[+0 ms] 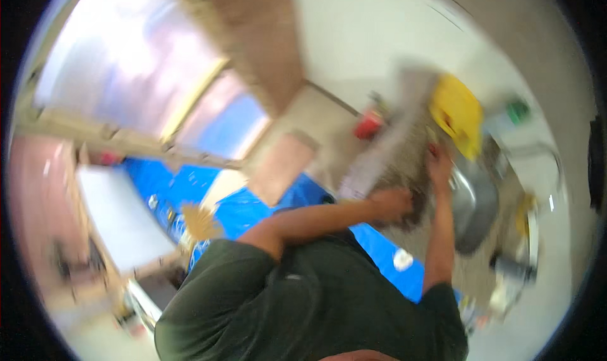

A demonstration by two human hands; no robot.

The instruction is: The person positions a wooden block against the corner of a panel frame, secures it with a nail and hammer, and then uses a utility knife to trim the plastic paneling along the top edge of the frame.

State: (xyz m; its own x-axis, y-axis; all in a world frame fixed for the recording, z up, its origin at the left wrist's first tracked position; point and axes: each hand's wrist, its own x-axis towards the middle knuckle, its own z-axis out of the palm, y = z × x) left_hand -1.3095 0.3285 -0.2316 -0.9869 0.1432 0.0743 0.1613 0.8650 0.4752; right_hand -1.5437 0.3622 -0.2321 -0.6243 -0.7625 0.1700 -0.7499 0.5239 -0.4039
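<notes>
The picture is blurred by motion. My left arm reaches across to the right, and its hand (393,205) is curled closed over the speckled brown worktop (404,165), beside a dark patch. What it grips, if anything, cannot be made out. My right hand (440,165) is a little farther away, at the near left edge of a steel sink (475,203). Its fingers are curled together, with a small red spot at their tips; what they hold is unclear. Just beyond that hand lies a yellow thing (458,113), flat and blurred, with a dark reddish mark.
A red object (368,124) stands near the wall beyond the worktop. Behind the sink is a curved tap (547,151), with a green-topped container (517,112) nearby. Blue sheeting (246,212) covers the floor to the left, where a brown board (282,167) lies by a wooden frame.
</notes>
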